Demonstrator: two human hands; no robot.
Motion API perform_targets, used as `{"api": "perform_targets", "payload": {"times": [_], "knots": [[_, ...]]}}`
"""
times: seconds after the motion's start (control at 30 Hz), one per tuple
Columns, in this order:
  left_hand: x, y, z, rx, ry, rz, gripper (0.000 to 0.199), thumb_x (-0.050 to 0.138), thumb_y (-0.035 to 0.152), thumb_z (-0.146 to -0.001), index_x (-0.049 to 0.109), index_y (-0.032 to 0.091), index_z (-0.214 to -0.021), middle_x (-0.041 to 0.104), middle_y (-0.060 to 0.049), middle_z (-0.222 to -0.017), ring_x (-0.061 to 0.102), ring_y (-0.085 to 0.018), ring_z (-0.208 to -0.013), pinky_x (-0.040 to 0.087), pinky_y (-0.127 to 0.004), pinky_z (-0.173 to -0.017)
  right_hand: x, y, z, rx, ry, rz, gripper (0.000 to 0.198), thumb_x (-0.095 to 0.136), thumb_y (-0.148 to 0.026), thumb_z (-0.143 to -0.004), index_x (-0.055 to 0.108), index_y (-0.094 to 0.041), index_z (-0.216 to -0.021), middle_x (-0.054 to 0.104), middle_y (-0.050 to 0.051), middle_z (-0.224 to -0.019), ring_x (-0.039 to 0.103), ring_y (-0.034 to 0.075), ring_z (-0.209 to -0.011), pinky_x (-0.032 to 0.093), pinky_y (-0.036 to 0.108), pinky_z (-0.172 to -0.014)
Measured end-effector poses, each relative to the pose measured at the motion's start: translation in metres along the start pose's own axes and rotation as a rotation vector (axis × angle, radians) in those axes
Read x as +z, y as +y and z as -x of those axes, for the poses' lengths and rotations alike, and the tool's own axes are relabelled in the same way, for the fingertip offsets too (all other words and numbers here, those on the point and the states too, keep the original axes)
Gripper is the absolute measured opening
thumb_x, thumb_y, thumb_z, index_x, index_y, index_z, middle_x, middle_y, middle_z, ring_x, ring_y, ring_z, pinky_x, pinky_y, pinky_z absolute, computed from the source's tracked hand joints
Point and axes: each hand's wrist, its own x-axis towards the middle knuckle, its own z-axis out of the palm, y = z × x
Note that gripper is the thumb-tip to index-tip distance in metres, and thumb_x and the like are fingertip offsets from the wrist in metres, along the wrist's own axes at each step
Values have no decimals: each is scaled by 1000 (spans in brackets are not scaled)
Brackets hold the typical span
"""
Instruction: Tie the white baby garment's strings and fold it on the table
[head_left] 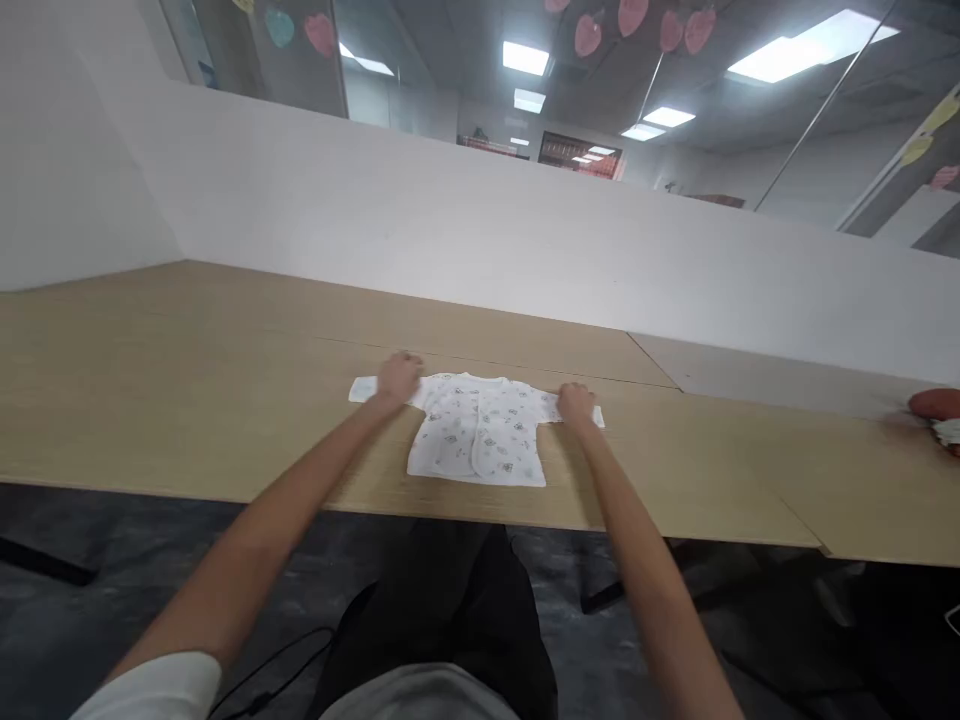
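A small white baby shirt [480, 430] with a scattered print lies flat on the wooden table, its front facing up and both sleeves stretched out sideways. On the sleeve at the left is my left hand [400, 377], fingers curled and slightly blurred, with the cuff showing beyond it. My right hand [576, 403] is closed over the opposite sleeve near its cuff. The hem lies toward me, a little back from the table's front edge.
The wooden table [187, 400] runs wide to both sides, with panel seams. A white wall [450, 230] with glass above stands behind it. At the far right edge sits a reddish object [934, 403] beside something white. Dark floor and a cable [277, 690] lie below.
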Motion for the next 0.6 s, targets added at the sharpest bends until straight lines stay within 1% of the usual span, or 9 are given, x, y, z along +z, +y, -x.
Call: {"api": "perform_targets", "payload": {"times": [0.03, 0.1, 0.13, 0.17, 0.2, 0.27, 0.37, 0.5, 0.6], "knots": [[8, 27, -1, 41, -11, 41, 32, 45, 18, -84, 66, 17, -108, 61, -11, -114, 53, -25, -111, 41, -34, -96, 1, -22, -1, -42, -13, -91, 34, 39, -6, -87, 66, -13, -105, 64, 16, -109, 57, 23, -106, 41, 34, -91], [27, 74, -1, 16, -32, 116, 31, 43, 23, -87, 68, 18, -103, 62, -10, -112, 54, -23, -109, 42, -33, -94, 9, -64, 0, -106, -26, -251, 32, 39, -14, -90, 67, -15, -105, 65, 12, -107, 59, 19, -100, 42, 27, -84], [37, 92, -1, -3, -57, 124, 31, 42, 25, -87, 69, 17, -101, 62, -11, -111, 54, -24, -108, 43, -33, -92, 15, -82, 1, -123, -41, -308, 31, 40, -16, -90, 67, -16, -106, 66, 11, -107, 59, 19, -100, 41, 25, -83], [46, 104, -1, -28, -78, 131, 31, 44, 27, -87, 69, 17, -102, 62, -13, -112, 55, -25, -108, 43, -34, -90, 22, -96, 2, -130, -49, -341, 31, 41, -17, -90, 67, -18, -107, 66, 10, -107, 58, 19, -101, 41, 26, -83], [54, 112, -1, -46, -68, 143, 31, 45, 28, -87, 69, 17, -103, 62, -13, -112, 54, -26, -108, 43, -35, -90, 28, -106, 3, -137, -25, -349, 31, 42, -18, -90, 68, -18, -107, 65, 10, -109, 56, 20, -104, 40, 27, -85], [66, 116, -1, -54, -38, 172, 31, 47, 28, -86, 69, 18, -105, 62, -14, -112, 54, -27, -108, 43, -36, -90, 40, -117, 5, -156, 31, -334, 31, 42, -18, -90, 68, -18, -107, 63, 11, -112, 53, 23, -109, 38, 32, -89], [73, 110, 1, -15, 7, 204, 29, 47, 26, -86, 68, 20, -105, 62, -12, -110, 53, -26, -107, 42, -36, -89, 47, -119, 7, -223, 64, -316, 32, 40, -19, -91, 69, -17, -106, 63, 12, -111, 52, 24, -108, 37, 34, -90], [67, 107, 5, 23, 29, 223, 27, 46, 20, -85, 68, 17, -101, 65, -10, -108, 54, -24, -105, 42, -33, -88, 44, -119, 13, -271, 65, -331, 32, 41, -18, -91, 67, -13, -109, 62, 14, -111, 52, 23, -107, 37, 32, -90], [62, 108, 6, 27, 9, 249, 26, 47, 20, -85, 69, 16, -99, 67, -9, -104, 55, -24, -102, 42, -33, -87, 40, -120, 18, -275, 54, -373, 32, 42, -16, -89, 66, -13, -111, 62, 13, -112, 52, 22, -108, 36, 30, -90]]}}
